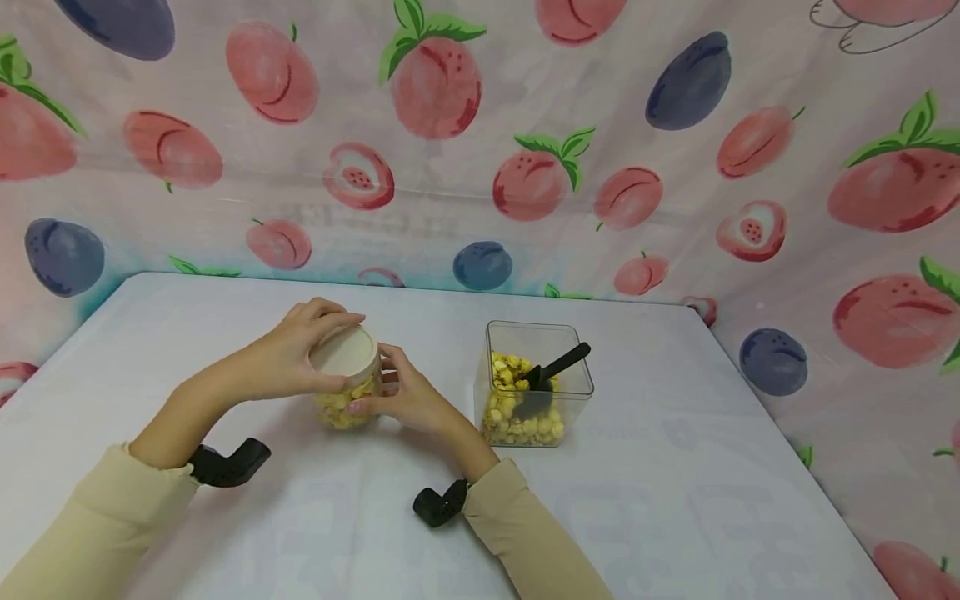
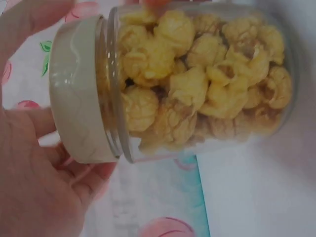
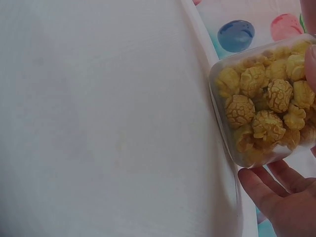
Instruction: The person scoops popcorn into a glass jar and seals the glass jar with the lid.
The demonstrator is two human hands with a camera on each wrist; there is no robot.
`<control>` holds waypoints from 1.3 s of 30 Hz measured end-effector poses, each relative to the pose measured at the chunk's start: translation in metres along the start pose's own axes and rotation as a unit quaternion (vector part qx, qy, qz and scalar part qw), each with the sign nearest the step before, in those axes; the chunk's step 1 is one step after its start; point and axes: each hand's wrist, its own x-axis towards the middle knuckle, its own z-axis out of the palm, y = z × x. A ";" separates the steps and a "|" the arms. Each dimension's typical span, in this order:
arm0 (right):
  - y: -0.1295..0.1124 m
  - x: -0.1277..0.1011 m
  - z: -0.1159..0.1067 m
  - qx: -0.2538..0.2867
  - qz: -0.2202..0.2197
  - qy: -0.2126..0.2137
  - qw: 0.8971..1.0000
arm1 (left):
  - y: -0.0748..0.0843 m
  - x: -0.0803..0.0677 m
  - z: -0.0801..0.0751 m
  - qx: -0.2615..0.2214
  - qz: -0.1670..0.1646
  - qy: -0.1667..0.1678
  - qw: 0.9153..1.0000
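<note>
A clear jar (image 1: pixel 341 410) of yellow popcorn, topped with a cream-coloured lid (image 1: pixel 347 352), is between my two hands. My left hand (image 1: pixel 288 360) grips the lid, thumb on the near side and fingers round the far side. In the left wrist view the lid (image 2: pixel 79 94) sits on the jar's neck, and popcorn (image 2: pixel 187 84) fills the glass. My right hand (image 1: pixel 411 396) holds the jar's body from the right. The right wrist view shows the jar's lower part (image 3: pixel 266 108) with right-hand fingers (image 3: pixel 261 190) against it. Whether the jar touches the table cannot be told.
Right of the hands stands a clear square container (image 1: pixel 573 412) partly filled with popcorn, without a lid on it. A black scoop (image 1: pixel 566 362) leans in it, handle over the right rim. The white-covered table (image 1: pixel 675 500) meets a fruit-patterned cloth (image 1: pixel 435 192) behind.
</note>
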 end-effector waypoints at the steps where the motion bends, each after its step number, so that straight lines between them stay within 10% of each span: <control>1: 0.000 0.000 0.000 0.000 -0.001 -0.001 1.000 | 0.001 -0.001 0.001 0.004 -0.009 0.010 1.000; 14: -0.002 0.001 -0.001 -0.003 -0.014 -0.002 1.000 | 0.017 -0.005 0.012 -0.011 -0.128 0.095 0.987; 32: -0.002 -0.001 -0.001 -0.006 -0.007 -0.002 1.000 | -0.002 -0.002 0.002 -0.014 -0.015 0.012 1.000; 39: -0.002 -0.001 0.000 -0.012 -0.005 0.000 1.000 | 0.000 -0.008 0.003 -0.022 -0.035 0.027 0.999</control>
